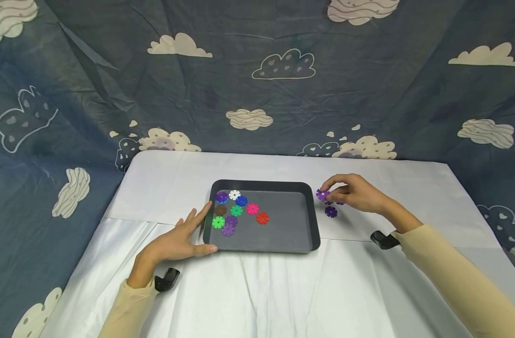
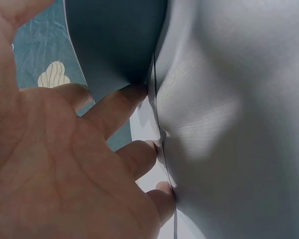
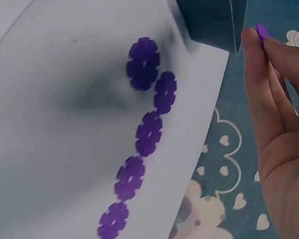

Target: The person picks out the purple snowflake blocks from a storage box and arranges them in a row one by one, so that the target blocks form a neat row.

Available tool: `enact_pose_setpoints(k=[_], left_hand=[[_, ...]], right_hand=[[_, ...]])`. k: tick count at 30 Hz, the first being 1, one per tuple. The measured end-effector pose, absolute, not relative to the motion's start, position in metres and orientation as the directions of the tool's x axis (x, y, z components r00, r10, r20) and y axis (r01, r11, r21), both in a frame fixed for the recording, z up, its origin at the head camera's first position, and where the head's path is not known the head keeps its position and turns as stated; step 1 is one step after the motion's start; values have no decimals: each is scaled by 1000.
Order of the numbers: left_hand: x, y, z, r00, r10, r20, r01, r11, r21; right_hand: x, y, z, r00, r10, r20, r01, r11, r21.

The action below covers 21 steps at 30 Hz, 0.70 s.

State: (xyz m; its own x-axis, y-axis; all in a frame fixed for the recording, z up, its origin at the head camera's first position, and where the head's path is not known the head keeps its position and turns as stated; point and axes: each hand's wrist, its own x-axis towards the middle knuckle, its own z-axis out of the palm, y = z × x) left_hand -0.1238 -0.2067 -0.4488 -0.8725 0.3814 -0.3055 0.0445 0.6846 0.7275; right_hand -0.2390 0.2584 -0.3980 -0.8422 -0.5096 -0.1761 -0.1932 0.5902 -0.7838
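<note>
Between thumb and fingertips my right hand [image 1: 356,193] pinches a purple snowflake disc [image 1: 323,194], raised just off the tray's right side. In the right wrist view, only the edge of this disc [image 3: 261,32] shows. Below that hand, several more purple discs [image 3: 149,133] lie in a line on the white cloth. My left hand [image 1: 175,241] is spread at the left end of the dark grey baking tray [image 1: 274,239], thumb and index finger touching its rim. Inside the tray, toward the left, lie several discs, among them a green disc [image 1: 218,222] and a red disc [image 1: 262,218].
A white cloth [image 1: 257,291] covers the table, with a crease running across it. Behind the table hangs a dark blue curtain [image 1: 215,94] with cloud prints. Black wrist cameras sit on both wrists.
</note>
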Motion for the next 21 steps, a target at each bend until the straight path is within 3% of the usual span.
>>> enact_pose_setpoints(k=[8,21], left_hand=[[-124,-206,-448,-870,377,-319,34,689,724],[-122,-205,-447,-871,372,-322,31,694,719]], right_hand=[[-230,279,-405,-858,-481,-180,-171,598,-783],[-224,302,-417,-866,-486,-115,-248,618,-746]])
